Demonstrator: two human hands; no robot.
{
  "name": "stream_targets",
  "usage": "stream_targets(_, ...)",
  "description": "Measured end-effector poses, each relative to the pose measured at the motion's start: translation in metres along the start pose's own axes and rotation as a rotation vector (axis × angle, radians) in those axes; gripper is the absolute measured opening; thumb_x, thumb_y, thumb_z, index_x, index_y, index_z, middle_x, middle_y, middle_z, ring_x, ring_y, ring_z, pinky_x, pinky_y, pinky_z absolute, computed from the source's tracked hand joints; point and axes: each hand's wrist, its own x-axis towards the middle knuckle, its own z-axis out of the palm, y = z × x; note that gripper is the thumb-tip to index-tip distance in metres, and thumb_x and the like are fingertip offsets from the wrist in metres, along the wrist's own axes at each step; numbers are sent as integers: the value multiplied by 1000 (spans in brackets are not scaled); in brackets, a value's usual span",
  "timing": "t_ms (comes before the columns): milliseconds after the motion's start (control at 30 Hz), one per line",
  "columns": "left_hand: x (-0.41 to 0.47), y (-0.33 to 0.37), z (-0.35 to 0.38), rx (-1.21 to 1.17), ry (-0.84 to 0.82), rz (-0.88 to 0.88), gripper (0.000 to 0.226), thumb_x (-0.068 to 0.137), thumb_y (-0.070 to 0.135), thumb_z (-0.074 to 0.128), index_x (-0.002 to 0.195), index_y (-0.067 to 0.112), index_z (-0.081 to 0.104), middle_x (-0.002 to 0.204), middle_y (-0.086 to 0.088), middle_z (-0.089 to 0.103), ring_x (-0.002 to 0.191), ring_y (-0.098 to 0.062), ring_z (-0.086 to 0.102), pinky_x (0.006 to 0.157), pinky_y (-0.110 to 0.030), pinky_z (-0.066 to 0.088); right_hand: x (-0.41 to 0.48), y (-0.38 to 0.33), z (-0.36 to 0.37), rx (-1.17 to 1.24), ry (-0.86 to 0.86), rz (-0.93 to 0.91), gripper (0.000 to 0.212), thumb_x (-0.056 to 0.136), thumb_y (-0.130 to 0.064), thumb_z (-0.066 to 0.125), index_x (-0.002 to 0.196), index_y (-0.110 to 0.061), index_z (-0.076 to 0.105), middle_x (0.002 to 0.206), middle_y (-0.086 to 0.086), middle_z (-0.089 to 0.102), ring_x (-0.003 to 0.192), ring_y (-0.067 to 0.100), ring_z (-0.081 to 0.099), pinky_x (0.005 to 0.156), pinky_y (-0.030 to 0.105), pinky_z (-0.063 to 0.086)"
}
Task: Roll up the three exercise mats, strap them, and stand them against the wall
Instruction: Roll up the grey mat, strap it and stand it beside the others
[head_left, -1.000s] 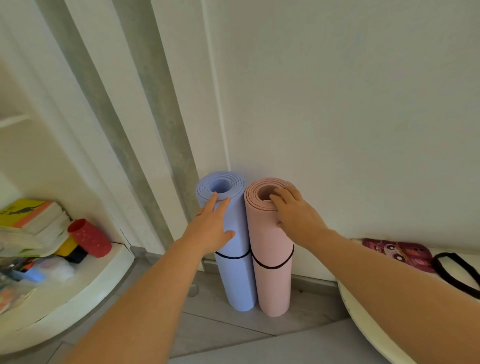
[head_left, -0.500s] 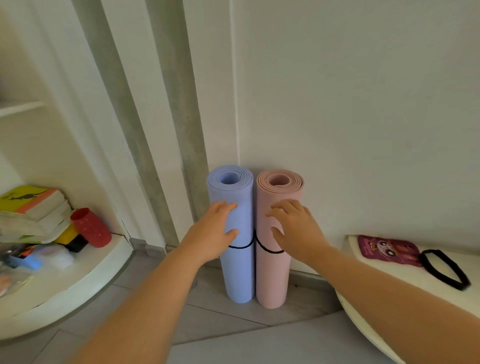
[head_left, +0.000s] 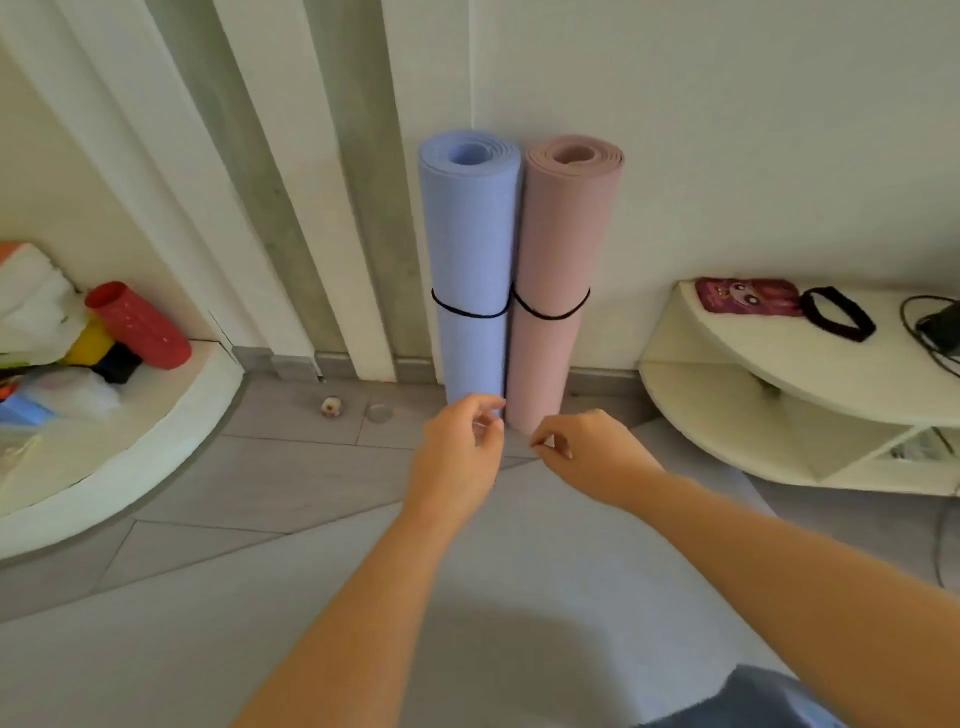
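Hands (head_left: 460, 457) withdrew from mats (head_left: 470, 234); grey tiled floor (head_left: 260, 483).

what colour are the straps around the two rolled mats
Black, both thin straps, clearest in the head view.

Both arms are stretched forward from the lower edge of the view, the left forearm (head_left: 358, 603) rising steeply and the right forearm (head_left: 779, 566) slanting in from the right. The left grip (head_left: 457, 457) is held with its back to the camera, fingers loosely curled and thumb close to the fingertips, with nothing held in it. The right grip (head_left: 589, 457) is set just beside it, not touching, its fingers likewise loosely curled around nothing
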Motion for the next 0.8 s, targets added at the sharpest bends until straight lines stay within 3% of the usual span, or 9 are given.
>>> stream_targets(133, -2, 5, 74, 45, -150, 17, 23, 94, 17, 54, 114, 24, 63, 96, 13, 62, 86, -6, 56, 79, -21, 44, -36, 68, 2, 29, -2, 190, 16, 93, -25, 53, 98, -22, 68, 60, -13, 49, 57, 5, 46, 55, 22, 35)
stream_targets(233, -11, 11, 149, 37, -259, 3, 23, 93, 16, 54, 112, 25, 64, 92, 16, 59, 88, -8, 59, 86, -27, 48, -76, 146, 6, 45, -5, 350, 14, 93, -27, 53, 95, -25, 67, 65, -11, 54, 58, 5, 48, 53, 19, 36)
stream_targets(400, -42, 10, 275, 54, -381, -87, 24, 93, 16, 54, 113, 21, 65, 97, 9, 63, 87, -10, 60, 85, -25, 48, -144, 277, 18, 135, -96, 585, 12, 92, -27, 55, 99, -26, 65, 87, -9, 63, 78, 12, 60, 72, 26, 51)
stream_targets(633, -95, 0, 440, 104, -517, -181, 24, 93, 14, 54, 113, 18, 65, 98, 6, 63, 85, -10, 58, 78, -19, 43, -223, 448, 66, 224, -185, 793, 30, 91, -27, 60, 119, -17, 61, 99, -3, 59, 86, 16, 56, 73, 23, 41)
stream_targets(700, -106, -4, 471, 129, -534, -194, 23, 93, 15, 54, 112, 19, 65, 95, 6, 62, 81, -9, 56, 75, -18, 41, -237, 481, 85, 266, -210, 827, 38, 92, -28, 60, 127, -15, 54, 112, 2, 59, 95, 20, 57, 77, 25, 42)
stream_targets(800, -119, -9, 502, 170, -561, -214, 21, 93, 16, 54, 110, 22, 65, 89, 12, 59, 79, -9, 56, 72, -18, 39, -244, 514, 110, 292, -279, 874, 56, 92, -29, 60, 141, -12, 39, 138, 12, 48, 120, 28, 51, 95, 34, 44)
